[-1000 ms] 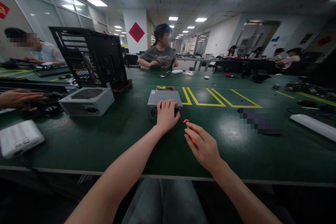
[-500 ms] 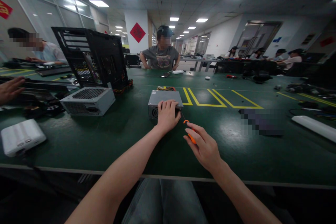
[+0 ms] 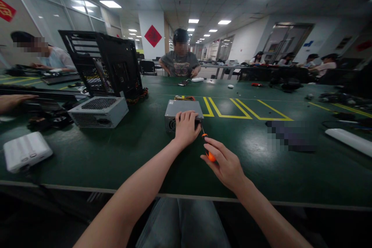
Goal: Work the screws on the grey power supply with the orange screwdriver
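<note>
A grey computer power supply unit (image 3: 180,107) rests on the green table, its round fan grille partly hidden. Draped over its top and front, my left hand (image 3: 186,127) grips it with bent fingers near the right corner. My right hand (image 3: 228,162) holds an orange-and-black screwdriver (image 3: 211,156) between thumb and fingers. The thin shaft points up and away to the unit's lower right front corner, beside my left fingertips. Whether the tip sits in a screw is too small to tell. Coloured cables (image 3: 186,98) lie behind the unit.
Another power supply unit (image 3: 100,113) and a black computer case (image 3: 116,66) stand to the left. A white box-shaped device (image 3: 27,152) is near the front edge. Another person's hand (image 3: 17,102) reaches in at far left. A person (image 3: 181,62) is across the table.
The screwdriver has become a little more upright, and my right fingers have shifted on its handle. My left hand stays on the unit. The other person's hand at left has lowered and turned flatter.
</note>
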`<state>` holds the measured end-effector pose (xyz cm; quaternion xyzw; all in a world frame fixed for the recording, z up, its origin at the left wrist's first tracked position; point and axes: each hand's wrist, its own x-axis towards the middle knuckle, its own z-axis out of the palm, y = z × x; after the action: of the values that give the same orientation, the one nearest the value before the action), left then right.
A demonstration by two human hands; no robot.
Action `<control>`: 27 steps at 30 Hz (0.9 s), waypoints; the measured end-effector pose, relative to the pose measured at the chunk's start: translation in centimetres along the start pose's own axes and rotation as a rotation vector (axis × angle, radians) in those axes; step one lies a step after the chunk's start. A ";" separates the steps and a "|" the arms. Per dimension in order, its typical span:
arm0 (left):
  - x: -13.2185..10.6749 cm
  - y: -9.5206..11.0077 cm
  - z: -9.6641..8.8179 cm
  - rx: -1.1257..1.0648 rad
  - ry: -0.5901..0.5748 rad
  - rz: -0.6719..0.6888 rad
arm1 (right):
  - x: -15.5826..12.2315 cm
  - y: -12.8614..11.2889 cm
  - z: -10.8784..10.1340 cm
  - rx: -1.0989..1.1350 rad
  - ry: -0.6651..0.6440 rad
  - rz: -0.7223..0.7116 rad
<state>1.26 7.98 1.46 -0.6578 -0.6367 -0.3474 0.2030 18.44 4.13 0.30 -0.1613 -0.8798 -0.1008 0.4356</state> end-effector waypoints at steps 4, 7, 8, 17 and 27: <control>0.0 0.0 -0.1 -0.001 0.000 -0.002 | 0.1 -0.3 -0.1 0.042 -0.025 0.014; 0.0 0.0 0.0 -0.001 -0.004 -0.002 | 0.3 -0.3 -0.2 0.013 -0.044 -0.012; 0.0 -0.1 0.0 0.000 -0.006 -0.001 | 0.3 -0.3 -0.3 -0.007 -0.044 -0.023; -0.1 -0.2 0.2 -0.012 0.013 0.011 | 0.1 -0.1 0.1 0.028 0.009 -0.012; -0.1 -0.1 0.1 -0.002 0.004 -0.001 | 0.3 -0.3 0.0 -0.069 -0.069 -0.039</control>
<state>1.22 8.01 1.31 -0.6573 -0.6360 -0.3494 0.2033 18.16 3.95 0.48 -0.1624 -0.8933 -0.1340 0.3970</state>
